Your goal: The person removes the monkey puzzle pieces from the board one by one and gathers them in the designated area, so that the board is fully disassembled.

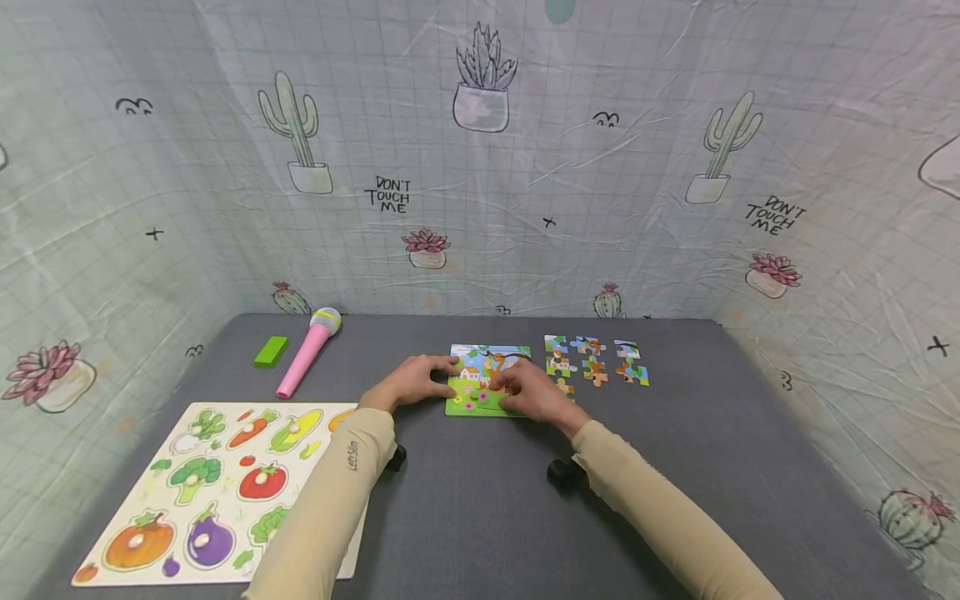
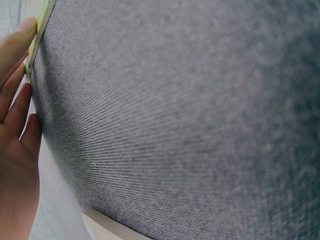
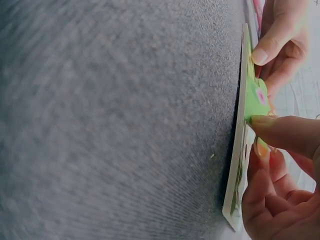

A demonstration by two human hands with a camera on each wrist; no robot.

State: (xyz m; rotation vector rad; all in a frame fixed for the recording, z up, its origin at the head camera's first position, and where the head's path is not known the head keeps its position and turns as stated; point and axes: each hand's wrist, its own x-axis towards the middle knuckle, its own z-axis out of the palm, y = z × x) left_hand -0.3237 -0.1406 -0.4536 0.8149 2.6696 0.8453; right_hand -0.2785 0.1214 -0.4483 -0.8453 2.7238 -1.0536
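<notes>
A jigsaw puzzle board with a picture of a house, a brown animal and green grass lies flat at the middle of the table. My left hand rests at its left edge, thumb and fingertips touching the board. Over the board's lower right part, my right hand pinches a green puzzle piece with a pink flower between thumb and fingers. That piece stands slightly raised from the board in the right wrist view. Part of the picture is hidden under my right hand. Several loose puzzle pieces lie just right of the board.
At the front left lies a vegetable peg board, partly under my left forearm. Behind it are a pink toy microphone and a green block. A patterned cloth hangs behind the grey table.
</notes>
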